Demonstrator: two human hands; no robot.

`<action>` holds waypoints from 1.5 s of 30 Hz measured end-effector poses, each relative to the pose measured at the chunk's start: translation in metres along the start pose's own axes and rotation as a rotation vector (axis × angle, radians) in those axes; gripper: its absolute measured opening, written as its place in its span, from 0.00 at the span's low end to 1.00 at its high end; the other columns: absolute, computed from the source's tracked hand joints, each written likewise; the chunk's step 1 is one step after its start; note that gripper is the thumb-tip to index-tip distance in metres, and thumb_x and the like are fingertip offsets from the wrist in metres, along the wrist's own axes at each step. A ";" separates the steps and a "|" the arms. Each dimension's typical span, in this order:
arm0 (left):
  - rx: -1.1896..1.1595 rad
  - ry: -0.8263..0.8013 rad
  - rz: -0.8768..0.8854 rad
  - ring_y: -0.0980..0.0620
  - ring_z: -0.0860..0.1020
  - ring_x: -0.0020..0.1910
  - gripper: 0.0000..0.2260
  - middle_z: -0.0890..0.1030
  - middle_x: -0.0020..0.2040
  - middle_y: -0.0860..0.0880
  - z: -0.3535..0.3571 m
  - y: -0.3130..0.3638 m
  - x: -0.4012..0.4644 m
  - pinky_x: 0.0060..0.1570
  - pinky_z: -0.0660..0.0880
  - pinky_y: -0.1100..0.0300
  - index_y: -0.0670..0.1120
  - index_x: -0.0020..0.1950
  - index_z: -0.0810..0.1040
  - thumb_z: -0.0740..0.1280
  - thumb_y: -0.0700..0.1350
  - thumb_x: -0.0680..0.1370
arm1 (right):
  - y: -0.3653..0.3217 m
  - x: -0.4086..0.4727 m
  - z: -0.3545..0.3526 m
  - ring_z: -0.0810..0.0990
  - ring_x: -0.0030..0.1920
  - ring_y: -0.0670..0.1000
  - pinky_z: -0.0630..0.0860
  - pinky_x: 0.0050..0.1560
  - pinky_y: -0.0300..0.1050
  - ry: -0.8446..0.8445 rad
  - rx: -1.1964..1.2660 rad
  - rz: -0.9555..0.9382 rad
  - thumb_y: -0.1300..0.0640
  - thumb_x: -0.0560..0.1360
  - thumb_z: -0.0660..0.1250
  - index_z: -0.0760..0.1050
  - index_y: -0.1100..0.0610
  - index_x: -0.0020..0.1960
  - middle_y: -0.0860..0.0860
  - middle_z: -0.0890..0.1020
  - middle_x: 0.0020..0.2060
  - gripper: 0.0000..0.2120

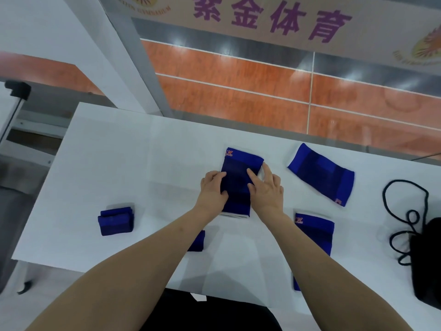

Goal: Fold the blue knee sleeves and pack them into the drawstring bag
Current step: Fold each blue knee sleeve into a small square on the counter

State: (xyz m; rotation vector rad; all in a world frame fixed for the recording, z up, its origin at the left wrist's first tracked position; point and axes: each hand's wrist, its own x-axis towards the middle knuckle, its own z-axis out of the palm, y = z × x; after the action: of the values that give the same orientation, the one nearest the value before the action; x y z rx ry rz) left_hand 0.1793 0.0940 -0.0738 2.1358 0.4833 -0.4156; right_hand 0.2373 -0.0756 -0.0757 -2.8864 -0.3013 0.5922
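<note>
Sleeves (237, 185): blue knit cloth, matt, with darker ribbed middle bands.
Table (124, 149): white, smooth, matt covering.
Bag (429, 259): black matt fabric.
Cord (405, 211): black braided rope.
Floor (238, 91): orange, glossy, reflective.

A white surface (107, 144) stands before glass; beyond lies an orange floor (238, 87) under a banner (262, 17).
</note>
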 end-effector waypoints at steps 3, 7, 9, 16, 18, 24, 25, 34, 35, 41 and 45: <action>-0.158 0.076 -0.084 0.52 0.75 0.60 0.19 0.74 0.64 0.52 -0.004 0.018 0.021 0.58 0.76 0.58 0.51 0.68 0.71 0.60 0.37 0.79 | 0.000 0.000 0.000 0.63 0.74 0.58 0.70 0.67 0.56 -0.021 -0.043 -0.001 0.48 0.85 0.58 0.58 0.40 0.81 0.52 0.53 0.82 0.25; -0.364 0.058 -0.281 0.50 0.76 0.58 0.20 0.76 0.60 0.51 -0.010 0.043 0.039 0.58 0.77 0.52 0.49 0.74 0.65 0.61 0.43 0.83 | -0.001 0.000 -0.004 0.63 0.74 0.58 0.70 0.67 0.57 -0.042 -0.034 -0.010 0.48 0.85 0.59 0.58 0.40 0.80 0.52 0.55 0.82 0.25; -0.398 0.016 -0.338 0.47 0.77 0.59 0.23 0.76 0.63 0.50 -0.009 0.049 0.044 0.60 0.77 0.47 0.51 0.76 0.61 0.61 0.47 0.82 | 0.000 0.000 -0.008 0.63 0.74 0.58 0.69 0.68 0.57 -0.060 0.007 -0.014 0.49 0.85 0.60 0.61 0.40 0.80 0.52 0.57 0.81 0.24; -0.323 0.021 -0.284 0.50 0.79 0.53 0.10 0.81 0.57 0.49 -0.008 0.060 0.041 0.52 0.77 0.52 0.49 0.62 0.76 0.62 0.45 0.82 | 0.001 -0.005 -0.020 0.72 0.71 0.52 0.72 0.72 0.53 0.015 0.643 0.155 0.56 0.83 0.66 0.66 0.50 0.78 0.49 0.73 0.73 0.24; -0.375 0.012 -0.262 0.52 0.78 0.53 0.09 0.80 0.57 0.51 -0.010 0.061 0.030 0.51 0.74 0.55 0.49 0.62 0.75 0.60 0.44 0.83 | -0.002 -0.007 -0.029 0.76 0.66 0.50 0.76 0.65 0.50 0.012 0.884 0.272 0.54 0.83 0.65 0.61 0.50 0.81 0.47 0.74 0.71 0.28; -0.552 -0.023 -0.113 0.53 0.78 0.57 0.11 0.79 0.58 0.54 -0.026 0.066 0.001 0.57 0.76 0.52 0.51 0.63 0.71 0.57 0.42 0.83 | -0.014 -0.007 -0.045 0.82 0.59 0.52 0.79 0.58 0.50 -0.024 1.085 0.247 0.50 0.84 0.60 0.74 0.49 0.69 0.49 0.83 0.59 0.15; -0.560 -0.015 -0.088 0.53 0.78 0.57 0.10 0.79 0.58 0.54 -0.030 0.067 -0.002 0.58 0.76 0.51 0.51 0.63 0.71 0.56 0.42 0.83 | -0.018 -0.010 -0.051 0.83 0.55 0.51 0.79 0.53 0.48 0.016 1.105 0.210 0.53 0.84 0.59 0.77 0.50 0.64 0.49 0.85 0.54 0.12; -0.392 0.256 0.264 0.58 0.79 0.54 0.08 0.82 0.55 0.54 -0.080 0.061 -0.015 0.54 0.73 0.68 0.47 0.60 0.78 0.63 0.43 0.83 | -0.034 -0.026 -0.097 0.83 0.54 0.43 0.77 0.54 0.36 0.240 1.159 0.017 0.59 0.83 0.65 0.78 0.54 0.60 0.45 0.86 0.53 0.08; -0.319 0.271 0.306 0.59 0.79 0.53 0.08 0.83 0.54 0.54 -0.084 0.055 -0.018 0.54 0.72 0.69 0.47 0.60 0.79 0.64 0.43 0.83 | -0.032 -0.030 -0.095 0.83 0.56 0.43 0.76 0.56 0.37 0.241 1.102 -0.010 0.58 0.83 0.65 0.78 0.53 0.60 0.44 0.85 0.53 0.07; 0.071 0.066 0.340 0.48 0.78 0.43 0.06 0.82 0.47 0.50 -0.075 -0.007 -0.036 0.41 0.67 0.65 0.43 0.57 0.77 0.64 0.44 0.83 | -0.011 -0.058 -0.047 0.81 0.49 0.45 0.76 0.48 0.39 -0.001 0.670 -0.133 0.51 0.85 0.62 0.70 0.50 0.60 0.46 0.82 0.52 0.06; 0.050 -0.032 0.238 0.50 0.76 0.40 0.05 0.80 0.44 0.52 -0.059 -0.031 -0.043 0.40 0.68 0.63 0.45 0.56 0.73 0.62 0.45 0.84 | -0.005 -0.063 -0.018 0.82 0.47 0.52 0.81 0.50 0.56 -0.136 0.613 -0.088 0.49 0.85 0.60 0.68 0.49 0.58 0.49 0.83 0.48 0.05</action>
State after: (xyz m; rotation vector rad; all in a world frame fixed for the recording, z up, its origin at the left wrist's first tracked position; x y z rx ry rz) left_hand 0.1337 0.1511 -0.0427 2.1994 0.1980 -0.3289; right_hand 0.1865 -0.0874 -0.0350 -2.2407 -0.2155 0.7167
